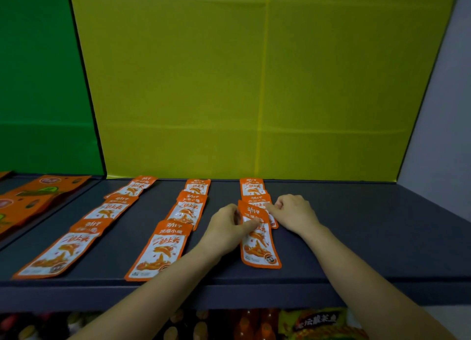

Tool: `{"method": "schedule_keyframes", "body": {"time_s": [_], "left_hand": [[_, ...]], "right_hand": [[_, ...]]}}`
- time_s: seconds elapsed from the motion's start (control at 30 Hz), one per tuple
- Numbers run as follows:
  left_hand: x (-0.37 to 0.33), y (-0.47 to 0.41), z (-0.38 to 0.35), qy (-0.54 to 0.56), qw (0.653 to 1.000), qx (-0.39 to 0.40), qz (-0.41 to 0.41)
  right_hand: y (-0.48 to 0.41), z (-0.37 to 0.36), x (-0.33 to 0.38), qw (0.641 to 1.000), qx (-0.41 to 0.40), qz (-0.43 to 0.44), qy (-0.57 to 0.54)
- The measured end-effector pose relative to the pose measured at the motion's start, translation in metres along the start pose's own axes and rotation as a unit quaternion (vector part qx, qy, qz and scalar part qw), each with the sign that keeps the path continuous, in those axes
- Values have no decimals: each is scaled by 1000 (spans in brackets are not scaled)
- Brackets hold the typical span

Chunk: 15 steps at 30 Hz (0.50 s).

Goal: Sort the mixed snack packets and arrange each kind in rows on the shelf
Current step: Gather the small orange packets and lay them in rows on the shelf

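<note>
The left hand (pixel 226 227) is pinching the front packet (pixel 258 240) at frame centre, laying it on the dark shelf (pixel 356 237). The right hand (pixel 293 212) is nipping the edge of the second packet (pixel 256 199) behind. Two rows (pixel 163 250) at left are looking finished, this third nearly. Packets are lying flat, glossy orange-and-white.

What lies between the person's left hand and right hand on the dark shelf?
In the head view, the front orange packet of the right-hand row lies between the left hand and the right hand; the left hand pinches its edge.
</note>
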<state>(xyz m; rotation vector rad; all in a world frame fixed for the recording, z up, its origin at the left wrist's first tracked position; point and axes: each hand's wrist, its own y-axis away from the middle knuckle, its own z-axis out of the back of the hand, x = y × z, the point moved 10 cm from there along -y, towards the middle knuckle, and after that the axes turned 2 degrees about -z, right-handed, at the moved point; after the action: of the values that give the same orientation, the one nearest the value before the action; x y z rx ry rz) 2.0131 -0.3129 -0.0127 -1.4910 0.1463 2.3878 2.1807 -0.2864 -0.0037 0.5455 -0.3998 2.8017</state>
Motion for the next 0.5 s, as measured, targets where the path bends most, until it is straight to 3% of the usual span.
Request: {"method": "schedule_keyframes", "body": {"time_s": [0.33, 0.5], "left_hand": [[-7, -6, -12, -129, 990, -25, -45], [-12, -1, -8, -272, 958, -62, -63]], "right_hand": [[1, 21, -35, 999, 4, -41, 30], [1, 20, -43, 998, 8, -53, 13]]}}
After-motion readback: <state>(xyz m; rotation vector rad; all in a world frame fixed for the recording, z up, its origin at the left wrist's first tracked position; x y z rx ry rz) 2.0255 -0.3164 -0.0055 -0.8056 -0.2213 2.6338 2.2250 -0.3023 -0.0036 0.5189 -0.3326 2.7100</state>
